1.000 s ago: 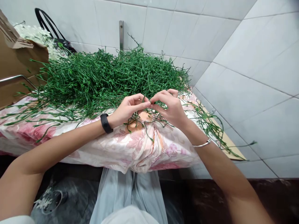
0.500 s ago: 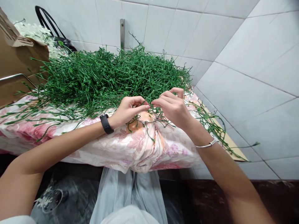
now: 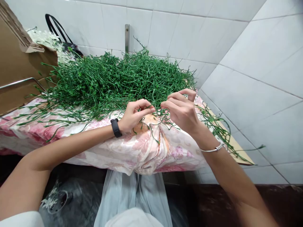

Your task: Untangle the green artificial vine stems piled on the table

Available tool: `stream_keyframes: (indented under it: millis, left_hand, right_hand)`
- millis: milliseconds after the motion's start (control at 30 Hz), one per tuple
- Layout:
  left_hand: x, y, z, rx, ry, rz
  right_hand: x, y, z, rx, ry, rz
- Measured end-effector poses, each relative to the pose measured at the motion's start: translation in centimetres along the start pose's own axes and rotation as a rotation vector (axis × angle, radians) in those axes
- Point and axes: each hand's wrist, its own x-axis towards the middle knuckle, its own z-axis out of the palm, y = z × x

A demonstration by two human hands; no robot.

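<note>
A large heap of thin green plastic-looking stems [image 3: 113, 78] lies on a cloth with a pink floral print [image 3: 113, 149]. In front of the heap, my left hand [image 3: 136, 116] wears a black wristband and pinches a green stem between thumb and fingers. My right hand [image 3: 183, 110], with a silver bangle at the wrist, is closed in a pinch just to its right. What its fingertips hold is too small to make out against the green behind. A few loose stems lie on the cloth below both hands.
An open cardboard box [image 3: 28, 69] stands at the left, with white artificial flowers [image 3: 49, 42] and a black-handled bag [image 3: 72, 47] behind it. More stems [image 3: 216, 129] trail over the board's right edge [image 3: 243, 157]. White tiled walls [image 3: 255, 94] close off the back and right.
My hands have moved slightly apart, the right one a little to the right. The whole view has shifted a little; the heap looks the same.
</note>
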Motion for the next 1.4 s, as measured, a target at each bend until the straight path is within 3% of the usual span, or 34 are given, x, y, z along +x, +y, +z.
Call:
stream_keyframes:
  millis: [167,333,533,700,967,1033,1100,1167,1267,1400]
  left_hand:
    - [-0.1,0.3,0.1,-0.025,-0.012,-0.041]
    - [-0.1,0.4,0.1,-0.082,-0.027,-0.083]
    - [-0.3,0.1,-0.1,-0.034,-0.068,-0.061]
    - [-0.4,-0.3,0.1,0.003,-0.088,-0.06]
    - [-0.4,-0.5,0.3,0.027,-0.133,-0.027]
    - [-0.3,-0.7,-0.1,0.011,-0.103,-0.038]
    - [-0.1,-0.9,-0.4,-0.027,0.004,-0.086]
    - [0.0,-1.0,-0.5,-0.05,0.085,-0.121]
    - [0.2,-0.8,-0.3,-0.051,0.003,-0.123]
    - [0.6,-0.5,0.0,-0.116,-0.015,-0.183]
  right_hand:
    - [-0.1,0.3,-0.1,0.048,0.041,-0.015]
    - [0.0,0.4,-0.4,0.137,-0.044,0.054]
    - [0.1,1.0,-0.6,0.429,-0.147,0.157]
    - [-0.2,1.9,-0.4,0.586,-0.237,0.141]
    - [-0.9,2.0,-0.3,0.641,-0.252,0.135]
    - [-1.2,2.4,-0.6,0.713,-0.255,0.163]
    - [-1.5,3.2,-1.0,0.765,-0.193,0.25]
    - [-1.8,3.9,-1.3,0.761,-0.131,0.332]
    - [-2.2,4.6,-1.1,0.632,-0.126,0.347]
    - [-2.4,4.3,-0.2,0.446,-0.157,0.356]
